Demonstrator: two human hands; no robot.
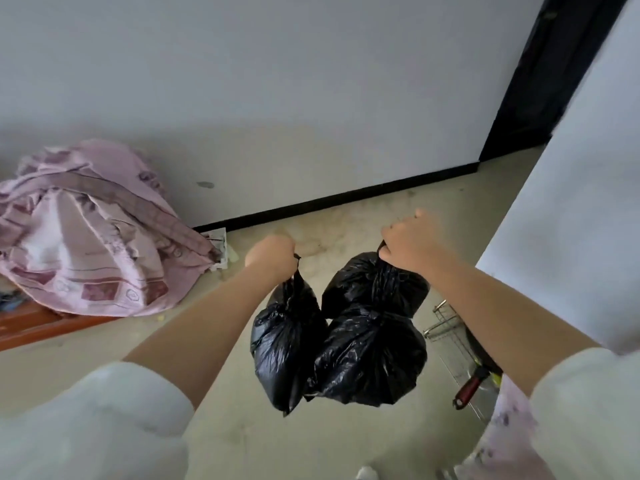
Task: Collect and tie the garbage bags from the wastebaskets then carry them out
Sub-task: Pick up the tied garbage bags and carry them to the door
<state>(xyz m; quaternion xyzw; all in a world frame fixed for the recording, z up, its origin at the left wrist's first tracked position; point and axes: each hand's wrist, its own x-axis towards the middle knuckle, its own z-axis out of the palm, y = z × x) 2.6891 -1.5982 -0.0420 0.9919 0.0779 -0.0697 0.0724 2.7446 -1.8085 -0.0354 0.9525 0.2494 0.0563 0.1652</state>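
My left hand [272,254] grips the twisted neck of a black garbage bag [284,344] that hangs below it, off the floor. My right hand [408,242] grips the necks of two more black garbage bags, an upper one [374,284] and a larger lower one [372,358]. The three full bags hang close together and touch each other between my forearms. No wastebasket is in view.
A pink patterned blanket [86,237] lies heaped on a wooden bed edge [38,327] at the left. A white wall with black skirting [329,199] runs ahead; a dark doorway [540,74] opens at upper right. A wire rack [446,320] and a red-handled tool [469,388] sit by my right arm.
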